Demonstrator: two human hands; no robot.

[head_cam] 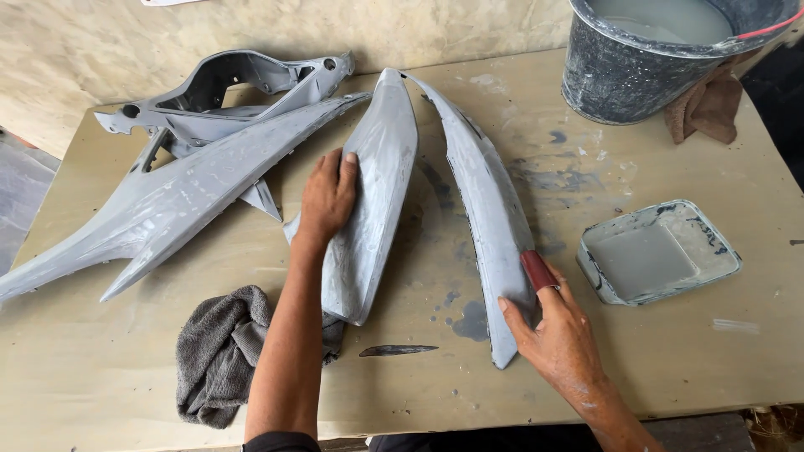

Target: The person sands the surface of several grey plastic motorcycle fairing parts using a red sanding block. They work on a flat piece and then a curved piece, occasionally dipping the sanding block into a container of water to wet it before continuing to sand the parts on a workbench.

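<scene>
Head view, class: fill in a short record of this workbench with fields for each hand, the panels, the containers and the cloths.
left hand: left hand pressed flat on the U-shaped grey panel
right hand: right hand holds a red-brown sanding piece against the panel's right limb
other panels: long pointed panel; frame part
containers: bucket; shallow tray of grey liquid
cloths: grey towel; brown rag
surface: stained table

The left hand lies flat on the left limb of a grey forked panel. The right hand presses a red pad against the panel's right limb. Left of the panel lie more grey panels; below it a grey rag; right of it a tray and bucket.
</scene>
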